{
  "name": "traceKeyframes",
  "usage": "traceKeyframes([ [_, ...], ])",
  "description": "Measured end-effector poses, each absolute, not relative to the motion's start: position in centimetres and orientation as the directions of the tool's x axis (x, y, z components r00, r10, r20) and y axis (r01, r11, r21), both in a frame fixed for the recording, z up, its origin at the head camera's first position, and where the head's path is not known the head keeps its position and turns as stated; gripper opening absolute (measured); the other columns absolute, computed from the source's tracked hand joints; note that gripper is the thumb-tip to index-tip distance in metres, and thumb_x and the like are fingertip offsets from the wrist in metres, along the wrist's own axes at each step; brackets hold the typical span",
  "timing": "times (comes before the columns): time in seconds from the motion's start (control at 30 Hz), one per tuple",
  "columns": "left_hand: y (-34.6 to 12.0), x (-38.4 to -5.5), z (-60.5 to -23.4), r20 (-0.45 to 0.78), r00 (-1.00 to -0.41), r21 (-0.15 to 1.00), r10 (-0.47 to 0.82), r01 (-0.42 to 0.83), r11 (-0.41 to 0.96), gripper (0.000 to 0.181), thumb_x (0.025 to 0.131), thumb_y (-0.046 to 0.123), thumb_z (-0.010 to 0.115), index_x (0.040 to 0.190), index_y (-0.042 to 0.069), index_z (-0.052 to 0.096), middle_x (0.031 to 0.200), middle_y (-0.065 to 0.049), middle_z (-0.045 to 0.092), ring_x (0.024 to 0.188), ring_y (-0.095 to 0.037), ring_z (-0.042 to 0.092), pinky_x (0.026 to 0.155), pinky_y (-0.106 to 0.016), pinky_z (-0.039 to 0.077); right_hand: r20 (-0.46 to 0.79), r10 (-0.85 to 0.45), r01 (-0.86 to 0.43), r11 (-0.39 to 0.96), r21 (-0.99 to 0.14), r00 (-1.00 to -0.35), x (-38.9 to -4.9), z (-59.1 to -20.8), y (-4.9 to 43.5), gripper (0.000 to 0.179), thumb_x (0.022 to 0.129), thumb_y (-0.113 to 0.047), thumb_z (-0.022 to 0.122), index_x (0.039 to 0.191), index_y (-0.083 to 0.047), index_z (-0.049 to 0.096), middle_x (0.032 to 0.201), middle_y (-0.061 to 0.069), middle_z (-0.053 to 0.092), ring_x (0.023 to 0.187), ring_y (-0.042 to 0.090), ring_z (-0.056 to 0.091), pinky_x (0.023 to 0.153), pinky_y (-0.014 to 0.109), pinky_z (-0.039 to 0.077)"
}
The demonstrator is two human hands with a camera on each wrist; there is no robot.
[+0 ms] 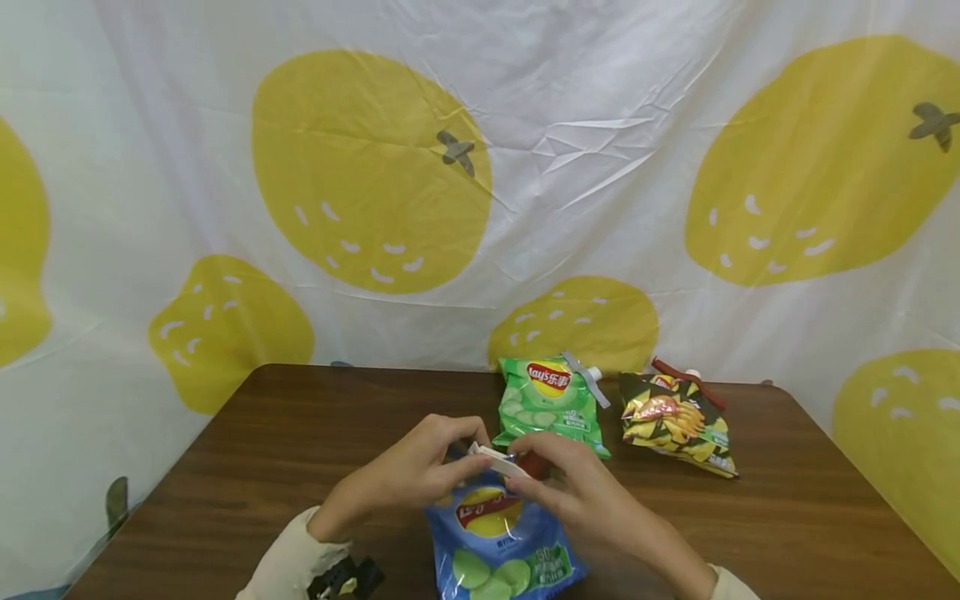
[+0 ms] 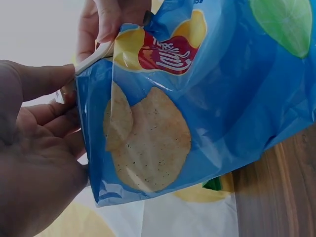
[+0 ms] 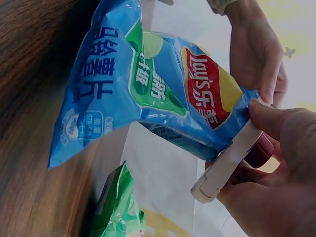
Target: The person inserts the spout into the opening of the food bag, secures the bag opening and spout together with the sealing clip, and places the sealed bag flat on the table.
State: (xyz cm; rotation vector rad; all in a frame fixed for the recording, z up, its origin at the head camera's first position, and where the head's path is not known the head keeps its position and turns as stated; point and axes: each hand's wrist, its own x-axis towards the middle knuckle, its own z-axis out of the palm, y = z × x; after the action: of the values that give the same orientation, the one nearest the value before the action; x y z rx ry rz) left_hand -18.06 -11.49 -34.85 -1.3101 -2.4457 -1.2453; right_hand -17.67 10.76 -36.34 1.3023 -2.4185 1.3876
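A blue Lay's chip bag [image 1: 498, 542] hangs upright over the near middle of the table. Across its folded top lies a white bag clip [image 3: 229, 160] with a dark red cap [image 3: 260, 149]. My left hand [image 1: 423, 467] pinches the top edge at the clip's left end between thumb and fingers. On the other side, my right hand [image 1: 577, 483] grips the clip, its thumb along the white bar and its fingers behind near the cap. In the left wrist view, the left thumb [image 2: 47, 81] touches the bag's top corner. Whether the clip is fully fastened cannot be seen.
Behind the hands lies a green Lay's bag [image 1: 551, 408] with a grey clip [image 1: 587, 379]. To its right sits a black and yellow chip bag [image 1: 675, 421] with a red clip [image 1: 687, 382]. A lemon-print curtain [image 1: 570, 183] hangs behind the brown wooden table [image 1: 300, 433].
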Motion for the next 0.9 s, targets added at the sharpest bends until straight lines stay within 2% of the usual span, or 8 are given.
traceKeyframes([
  [0.17, -11.9, -18.0, -34.8, 0.435, -0.643, 0.621, 0.63, 0.721, 0.307, 0.01, 0.091, 0.02, 0.052, 0.083, 0.015, 0.055, 0.07, 0.002, 0.058, 0.056, -0.001, 0.048, 0.049, -0.021, 0.044, 0.427, -0.627, -0.69, 0.255, -0.677, -0.651, -18.2, -37.1, 10.5, 0.019, 0.085, -0.024, 0.06, 0.103, -0.023, 0.056, 0.089, -0.008, 0.058, 0.079, 0.007, 0.057, 0.068, 0.025, 0.048],
  [0.27, -12.1, -18.0, -34.9, 0.463, -0.667, 0.6, 0.584, 0.72, 0.348, 0.01, 0.091, 0.022, 0.052, 0.085, 0.016, 0.057, 0.072, 0.003, 0.059, 0.058, -0.004, 0.05, 0.049, -0.021, 0.044, 0.412, -0.601, -0.667, 0.289, -0.687, -0.685, -19.1, -38.1, 10.6, 0.028, 0.084, -0.033, 0.06, 0.111, -0.028, 0.052, 0.091, -0.011, 0.059, 0.08, 0.007, 0.057, 0.067, 0.024, 0.047],
  [0.43, -12.9, -17.9, -34.9, 0.507, -0.715, 0.589, 0.481, 0.695, 0.412, 0.009, 0.09, 0.027, 0.054, 0.088, 0.02, 0.06, 0.079, 0.005, 0.064, 0.066, -0.005, 0.055, 0.056, -0.022, 0.047, 0.266, -0.589, -0.473, 0.229, -0.851, -0.763, -19.5, -39.1, 11.0, 0.055, 0.08, -0.032, 0.066, 0.127, -0.029, 0.038, 0.112, -0.002, 0.057, 0.099, 0.013, 0.057, 0.077, 0.029, 0.049],
  [0.53, -13.5, -17.5, -34.8, 0.545, -0.714, 0.57, 0.439, 0.7, 0.431, 0.008, 0.089, 0.025, 0.055, 0.087, 0.02, 0.061, 0.078, 0.004, 0.064, 0.065, -0.005, 0.055, 0.056, -0.022, 0.047, 0.163, -0.622, -0.329, 0.161, -0.93, -0.766, -19.5, -40.0, 11.1, 0.057, 0.081, -0.026, 0.066, 0.129, -0.026, 0.036, 0.121, 0.004, 0.052, 0.109, 0.02, 0.053, 0.083, 0.033, 0.048],
  [0.6, -13.9, -17.3, -34.9, 0.563, -0.711, 0.55, 0.422, 0.703, 0.45, 0.009, 0.089, 0.024, 0.055, 0.086, 0.018, 0.061, 0.078, 0.004, 0.064, 0.066, -0.005, 0.055, 0.056, -0.023, 0.048, 0.123, -0.634, -0.289, 0.165, -0.943, -0.764, -19.5, -40.5, 11.0, 0.055, 0.082, -0.025, 0.065, 0.129, -0.022, 0.038, 0.119, 0.006, 0.053, 0.105, 0.022, 0.054, 0.082, 0.033, 0.048],
  [0.7, -14.3, -17.0, -35.2, 0.585, -0.708, 0.499, 0.396, 0.699, 0.512, 0.008, 0.088, 0.025, 0.056, 0.086, 0.02, 0.061, 0.078, 0.01, 0.063, 0.069, -0.003, 0.055, 0.07, -0.027, 0.045, 0.088, -0.629, -0.247, 0.171, -0.954, -0.773, -19.5, -41.2, 10.5, 0.046, 0.082, -0.024, 0.065, 0.123, -0.017, 0.046, 0.113, 0.008, 0.057, 0.098, 0.023, 0.058, 0.078, 0.03, 0.049],
  [0.8, -14.8, -16.6, -35.4, 0.607, -0.705, 0.444, 0.366, 0.683, 0.581, 0.007, 0.088, 0.027, 0.056, 0.09, 0.022, 0.06, 0.082, 0.016, 0.06, 0.075, -0.001, 0.052, 0.082, -0.035, 0.036, 0.099, -0.606, -0.268, 0.194, -0.944, -0.789, -19.5, -41.7, 9.8, 0.037, 0.081, -0.022, 0.066, 0.115, -0.013, 0.053, 0.104, 0.008, 0.061, 0.09, 0.021, 0.061, 0.072, 0.03, 0.05],
  [0.9, -15.7, -16.0, -35.5, 0.644, -0.696, 0.401, 0.316, 0.66, 0.636, 0.013, 0.087, 0.027, 0.058, 0.099, 0.022, 0.058, 0.092, 0.015, 0.058, 0.088, -0.004, 0.05, 0.086, -0.039, 0.03, 0.105, -0.581, -0.263, 0.196, -0.945, -0.807, -19.7, -41.8, 9.1, 0.031, 0.081, -0.018, 0.066, 0.11, -0.009, 0.056, 0.09, 0.009, 0.065, 0.076, 0.017, 0.062, 0.062, 0.028, 0.05],
])
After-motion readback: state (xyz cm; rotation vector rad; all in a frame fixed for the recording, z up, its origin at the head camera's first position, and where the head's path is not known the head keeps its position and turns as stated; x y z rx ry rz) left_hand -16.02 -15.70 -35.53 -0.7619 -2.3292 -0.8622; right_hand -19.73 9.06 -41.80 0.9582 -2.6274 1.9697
